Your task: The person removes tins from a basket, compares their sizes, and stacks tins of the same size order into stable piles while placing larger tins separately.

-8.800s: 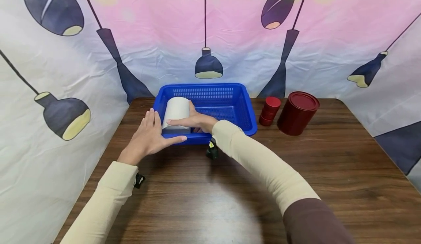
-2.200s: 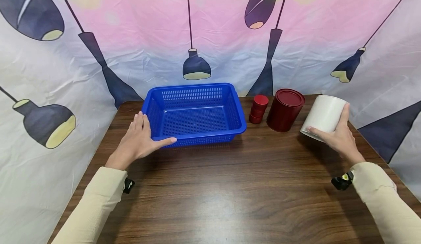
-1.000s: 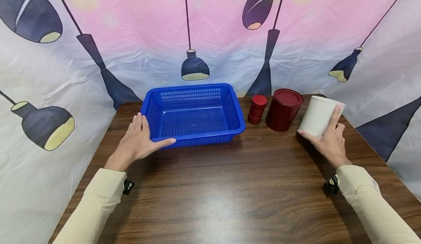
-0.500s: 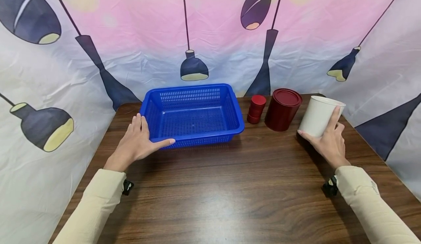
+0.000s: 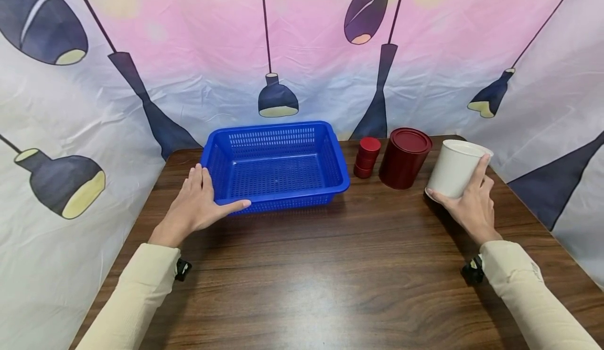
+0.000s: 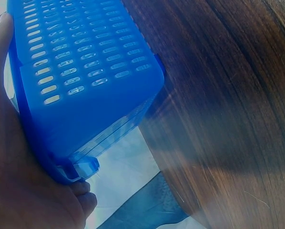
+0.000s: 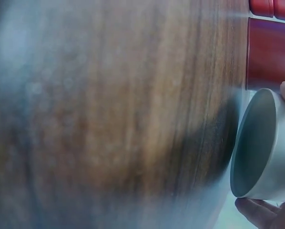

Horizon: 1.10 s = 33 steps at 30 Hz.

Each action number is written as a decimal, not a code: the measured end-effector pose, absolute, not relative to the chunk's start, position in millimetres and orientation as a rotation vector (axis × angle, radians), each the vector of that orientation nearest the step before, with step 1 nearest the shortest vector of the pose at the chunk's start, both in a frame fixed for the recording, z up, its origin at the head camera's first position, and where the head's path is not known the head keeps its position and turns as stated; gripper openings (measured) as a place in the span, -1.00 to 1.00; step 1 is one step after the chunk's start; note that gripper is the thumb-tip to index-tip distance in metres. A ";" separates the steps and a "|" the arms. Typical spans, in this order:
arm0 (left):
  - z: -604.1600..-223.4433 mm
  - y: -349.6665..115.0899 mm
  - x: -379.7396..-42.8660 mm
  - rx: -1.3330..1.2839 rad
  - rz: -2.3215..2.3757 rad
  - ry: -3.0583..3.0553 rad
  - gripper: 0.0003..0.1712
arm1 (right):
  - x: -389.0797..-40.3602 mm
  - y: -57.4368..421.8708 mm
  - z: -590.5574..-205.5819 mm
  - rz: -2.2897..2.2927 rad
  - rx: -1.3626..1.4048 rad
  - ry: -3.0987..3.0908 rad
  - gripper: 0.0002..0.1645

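Observation:
My right hand (image 5: 473, 207) grips a white cylindrical canister (image 5: 450, 171) at the table's right side, thumb on its near left side and fingers along its right. In the right wrist view, the canister's round recessed end (image 7: 254, 143) faces the table, close over the wood and its shadow. At the left, my left hand (image 5: 191, 203) rests on the rim of the blue plastic basket (image 5: 294, 196), fingers straight along its left side and thumb along the front edge. The left wrist view shows the basket's slotted wall (image 6: 92, 76) beside that hand.
A dark red lidded can (image 5: 403, 161) stands just left of the white canister. Between it and the basket is a small red stack of round containers (image 5: 367, 157). All are on a brown wooden table (image 5: 330, 266), with a printed cloth (image 5: 222, 83) hanging behind.
Earlier my right hand held the white canister inside the basket; it has since moved right, beyond the red can. Over the last second it lowers slightly. My left hand stays on the basket.

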State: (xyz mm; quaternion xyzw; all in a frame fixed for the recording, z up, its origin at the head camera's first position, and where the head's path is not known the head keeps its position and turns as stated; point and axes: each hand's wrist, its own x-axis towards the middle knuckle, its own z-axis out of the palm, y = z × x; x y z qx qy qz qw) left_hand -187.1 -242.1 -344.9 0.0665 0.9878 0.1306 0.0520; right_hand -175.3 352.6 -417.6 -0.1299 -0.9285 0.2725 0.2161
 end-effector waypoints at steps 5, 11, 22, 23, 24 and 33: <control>-345.3 -242.2 -187.6 0.206 0.399 3.013 0.63 | -174.4 352.4 -418.6 0.757 -0.351 -2.551 0.69; -345.3 -242.2 -188.7 0.209 0.402 3.009 0.63 | -172.3 352.4 -419.5 0.774 -0.361 -2.535 0.73; -344.6 -243.1 -190.7 0.213 0.393 3.013 0.62 | -170.1 350.6 -418.2 0.797 -0.326 -2.518 0.73; -344.5 -242.9 -190.7 0.213 0.395 3.013 0.62 | -169.8 350.7 -418.4 0.799 -0.325 -2.515 0.73; -344.5 -242.9 -190.7 0.213 0.398 3.013 0.62 | -169.6 350.6 -418.6 0.804 -0.323 -2.510 0.73; -345.6 -244.0 -190.6 0.213 0.402 3.009 0.63 | -168.5 349.5 -420.2 0.830 -0.310 -2.480 0.72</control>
